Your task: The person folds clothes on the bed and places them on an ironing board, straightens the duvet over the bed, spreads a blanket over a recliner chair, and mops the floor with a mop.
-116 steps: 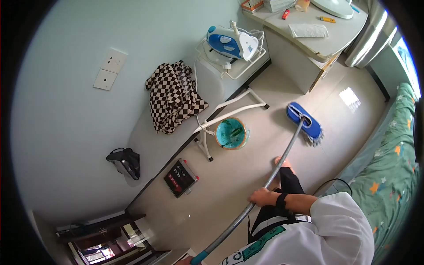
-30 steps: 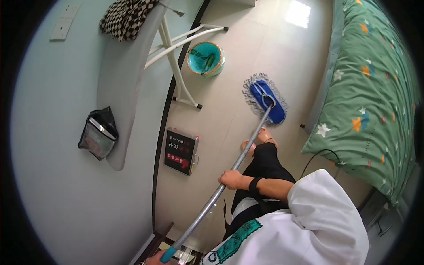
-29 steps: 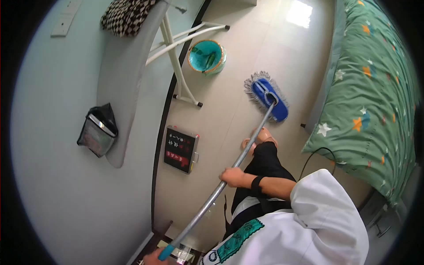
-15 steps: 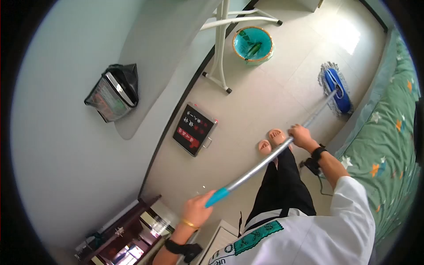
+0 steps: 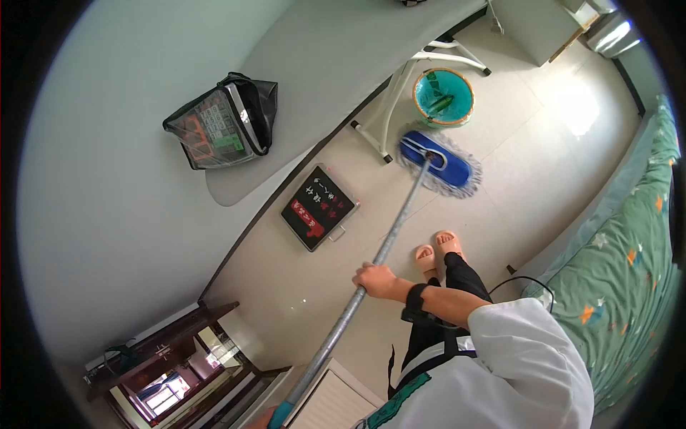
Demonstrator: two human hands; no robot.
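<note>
A flat dust mop with a blue pad (image 5: 436,159), grey fringe and long metal pole lies on the tiled floor. Around the middle of its pole my right hand (image 5: 377,280) is closed, with a black band on the wrist. My left hand (image 5: 261,419) shows only in part at the bottom edge, closed at the teal grip (image 5: 281,413) of the pole. The mop head rests just in front of a teal bin (image 5: 444,99), beside the white table leg.
A black case with red and white lettering (image 5: 319,207) lies on the floor left of the pole. A clear-and-black bag (image 5: 221,125) sits on the grey tabletop (image 5: 307,79). Along the right stands a bed with a green patterned cover (image 5: 607,279). A black cable curves beside it.
The mop head has swept left across the floor, from beside the bed to the bin. My right hand moved left and down with the pole; my left hand dropped toward the bottom edge.
</note>
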